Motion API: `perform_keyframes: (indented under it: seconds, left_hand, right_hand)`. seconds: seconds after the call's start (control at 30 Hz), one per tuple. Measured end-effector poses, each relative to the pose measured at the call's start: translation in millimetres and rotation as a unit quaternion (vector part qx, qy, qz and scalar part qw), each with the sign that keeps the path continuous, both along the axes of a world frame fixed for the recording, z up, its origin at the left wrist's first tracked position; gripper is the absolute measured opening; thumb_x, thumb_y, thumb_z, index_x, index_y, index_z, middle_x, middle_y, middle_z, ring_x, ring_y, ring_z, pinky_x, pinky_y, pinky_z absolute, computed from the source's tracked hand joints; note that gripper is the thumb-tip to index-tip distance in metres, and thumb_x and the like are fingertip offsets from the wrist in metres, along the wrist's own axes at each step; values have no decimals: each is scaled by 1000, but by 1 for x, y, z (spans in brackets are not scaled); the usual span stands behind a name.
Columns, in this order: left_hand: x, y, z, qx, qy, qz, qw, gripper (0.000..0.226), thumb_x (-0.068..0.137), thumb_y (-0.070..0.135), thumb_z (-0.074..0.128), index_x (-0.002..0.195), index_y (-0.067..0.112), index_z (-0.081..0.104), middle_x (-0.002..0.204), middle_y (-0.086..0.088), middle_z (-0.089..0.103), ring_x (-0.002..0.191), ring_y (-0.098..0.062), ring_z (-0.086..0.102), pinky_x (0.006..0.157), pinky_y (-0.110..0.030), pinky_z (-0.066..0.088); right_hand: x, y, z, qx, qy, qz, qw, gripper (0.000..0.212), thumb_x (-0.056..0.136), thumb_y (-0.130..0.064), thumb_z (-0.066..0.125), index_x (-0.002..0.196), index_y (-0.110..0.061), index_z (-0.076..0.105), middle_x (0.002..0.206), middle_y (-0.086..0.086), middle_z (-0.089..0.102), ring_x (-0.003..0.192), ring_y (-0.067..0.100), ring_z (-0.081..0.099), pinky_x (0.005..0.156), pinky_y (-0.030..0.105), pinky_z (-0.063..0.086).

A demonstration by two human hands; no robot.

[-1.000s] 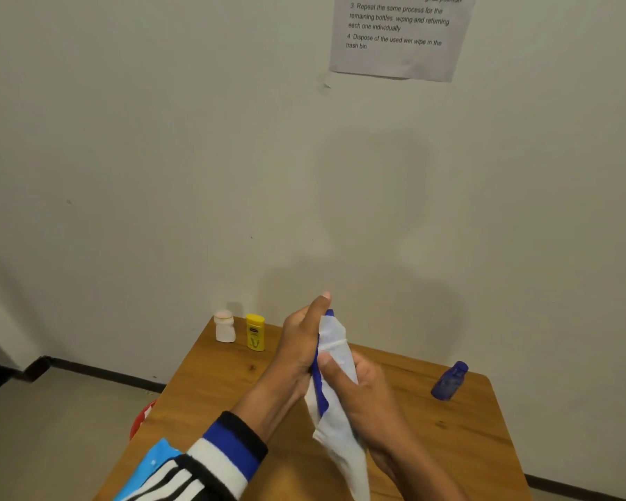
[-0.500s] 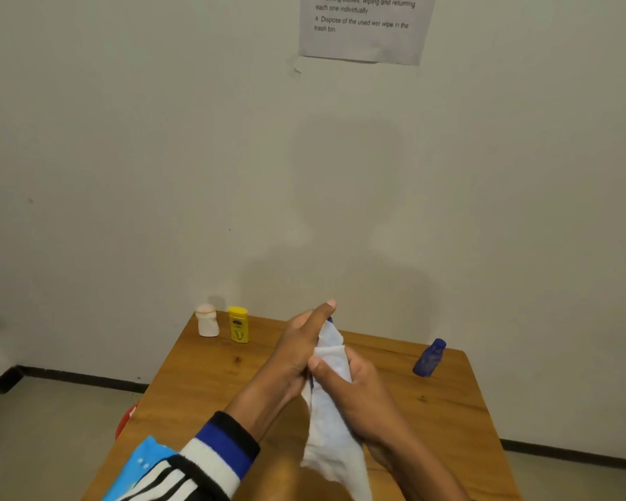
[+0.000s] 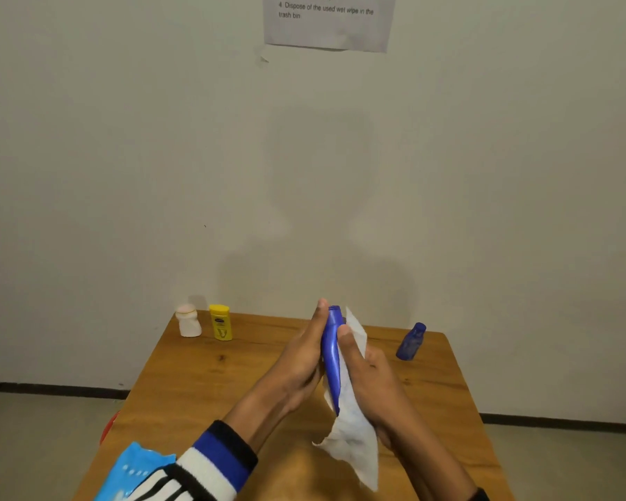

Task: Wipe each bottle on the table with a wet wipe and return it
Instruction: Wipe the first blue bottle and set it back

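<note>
Your left hand [image 3: 297, 359] holds the blue bottle [image 3: 331, 356] above the bench [image 3: 196, 385], while your right hand [image 3: 369, 377] presses the wet wipe [image 3: 355, 439] around it. Three bottles stand on the bench; I cannot tell which are already wiped.

One head-worn view looks forward and slightly down, close above the near table [image 3: 203, 385], facing the far wall [image 3: 123, 157].

Paper sheet [image 3: 327, 21] taped on wall above table [image 3: 253, 359]: bottom line legible, "4 Dispose of the used wet wipe in the trash bin". Line above cut off. Yellow bottle [image 3: 220, 322] label unreadable.
</note>
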State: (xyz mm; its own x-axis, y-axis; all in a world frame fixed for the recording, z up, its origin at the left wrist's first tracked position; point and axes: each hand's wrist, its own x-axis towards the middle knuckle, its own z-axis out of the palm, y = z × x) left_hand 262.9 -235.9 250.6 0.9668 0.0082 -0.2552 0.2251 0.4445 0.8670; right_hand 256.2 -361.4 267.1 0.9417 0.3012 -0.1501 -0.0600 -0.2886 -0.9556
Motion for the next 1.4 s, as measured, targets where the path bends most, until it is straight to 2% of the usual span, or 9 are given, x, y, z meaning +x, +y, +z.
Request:
perform_keyframes:
  seconds: [0.13,0.3,0.47,0.6,0.83,1.0,1.1,1.23,1.4]
  left_hand:
    - [-1,0,2,-11,3,-14,1000,66,89,68,57,113,9,74,99,-15,76,92,-24,72,80,-35,57]
    - [1,-7,7,50,-22,-66,996,67,95,71,38,122,19,70,125,-4,71,116,-18,65,104,-38,48]
    - [1,-7,4,-48,-17,-91,994,61,101,55,37,138,11,59,141,-10,61,131,-22,57,108,-35,46]
    - [-3,-6,0,-72,-46,-80,993,50,98,38,58,126,-2,65,127,-25,65,117,-29,63,104,-40,51]
    - [5,-17,12,17,-54,13,998,40,71,43,85,86,8,74,81,-13,68,75,-21,66,70,-30,56]
    - [15,-7,11,64,-4,82,995,58,53,39,94,83,11,53,65,-2,51,55,-16,53,56,-29,53]
    - [15,1,8,39,17,0,999,63,63,53,88,95,6,61,80,-9,66,68,-16,64,66,-29,57]
    - [12,-2,7,-44,-7,-42,998,61,89,56,59,122,6,64,117,-18,73,96,-21,72,79,-32,60]
    - [0,-21,4,-40,-25,-60,997,50,93,53,60,114,9,73,113,-18,73,100,-25,71,89,-39,56]
  right_hand:
    - [-4,-7,-8,131,60,55,988,25,85,-57,67,97,-35,72,87,6,77,76,14,73,64,23,55]
    - [-3,-12,-15,189,42,74,978,56,77,-20,83,127,-27,60,118,3,73,109,22,70,90,39,58]
    - [-3,-11,-13,75,-71,4,995,33,82,-55,69,112,-45,63,102,-14,75,93,5,72,76,24,57]
    - [0,-14,-8,46,-19,-19,999,57,84,-79,42,93,-29,68,76,13,73,65,21,72,59,34,57]
    - [-5,-10,-5,25,-107,18,994,51,99,-57,40,148,-46,30,133,-26,57,120,-13,52,92,9,46]
    - [-24,-12,-24,-17,-120,19,993,38,97,-43,57,134,-37,52,112,-15,69,102,-1,65,82,19,55]
    - [-23,-17,-24,0,-96,-13,995,25,95,-49,57,113,-33,63,95,-8,74,87,8,72,77,32,60]
    - [-19,-21,-22,40,-59,-46,996,40,95,-60,46,89,-26,65,80,10,73,76,31,71,69,43,57]
    - [-8,-21,-12,48,-23,-44,998,58,91,-72,31,91,-25,66,74,9,71,66,23,67,64,39,52]
